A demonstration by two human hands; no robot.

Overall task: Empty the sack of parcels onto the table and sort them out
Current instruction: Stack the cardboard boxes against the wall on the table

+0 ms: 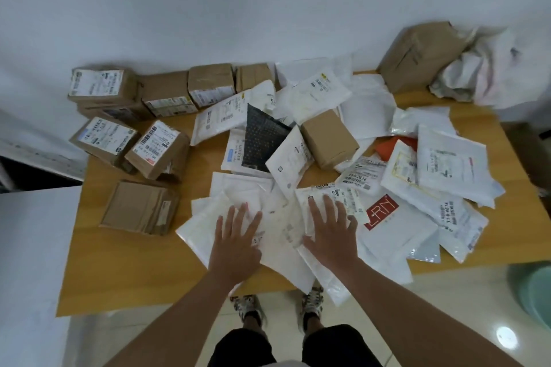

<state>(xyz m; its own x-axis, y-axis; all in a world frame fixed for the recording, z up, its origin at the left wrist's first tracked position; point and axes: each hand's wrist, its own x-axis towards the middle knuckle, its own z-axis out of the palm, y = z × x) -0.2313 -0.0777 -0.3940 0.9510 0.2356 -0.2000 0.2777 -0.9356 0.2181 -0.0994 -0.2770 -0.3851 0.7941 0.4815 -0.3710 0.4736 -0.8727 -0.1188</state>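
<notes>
A heap of white mailer bags point(369, 235) covers the middle and right of the wooden table point(143, 271). Among them lie a black patterned bag point(262, 140), a small cardboard box point(329, 137) and a white bag with a red logo point(383, 211). Several cardboard boxes point(158, 152) are grouped at the table's left and back. My left hand point(237, 244) lies flat with spread fingers on a white bag near the front edge. My right hand point(331, 232) presses flat on a labelled white bag beside it. The crumpled white sack point(483, 71) rests at the back right.
A large brown box point(420, 53) stands by the wall at the back right, next to the sack. A flat brown parcel point(140, 207) lies at the front left. A green bin point(533, 292) stands on the floor at the right. My feet are under the front edge.
</notes>
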